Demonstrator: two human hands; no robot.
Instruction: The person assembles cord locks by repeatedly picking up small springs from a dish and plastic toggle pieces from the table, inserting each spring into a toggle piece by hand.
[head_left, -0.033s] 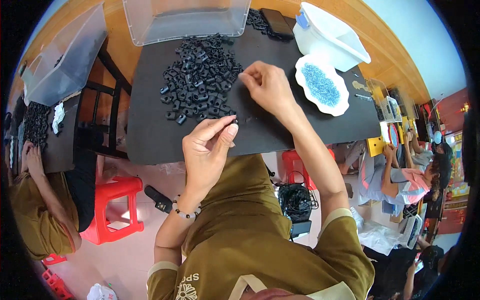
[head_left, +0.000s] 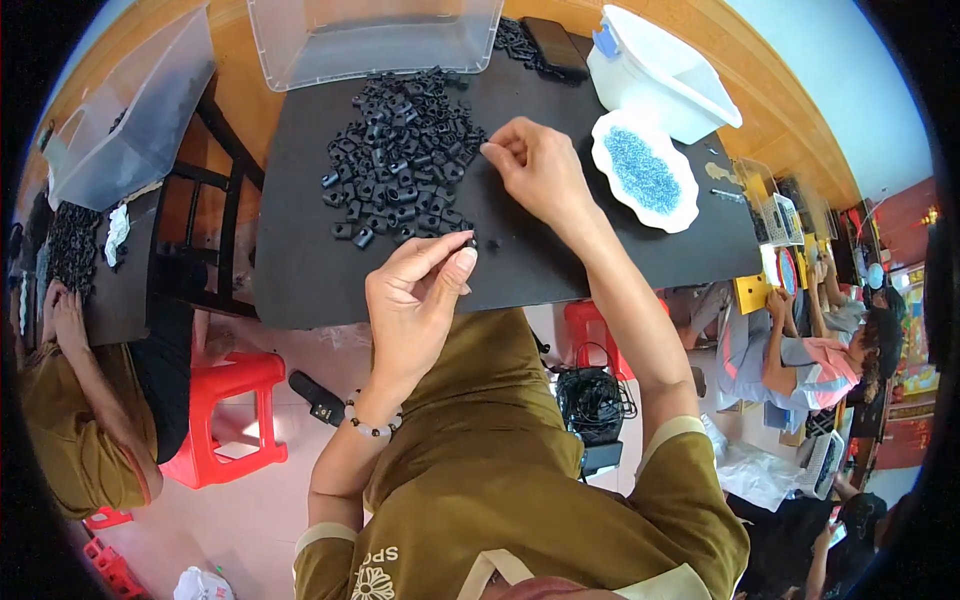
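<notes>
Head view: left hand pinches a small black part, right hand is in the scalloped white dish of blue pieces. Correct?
No: the right hand isn't in the scalloped white dish of blue pieces; the head view shows it beside the right edge of the pile of black parts. The left hand does pinch a small black part.
</notes>
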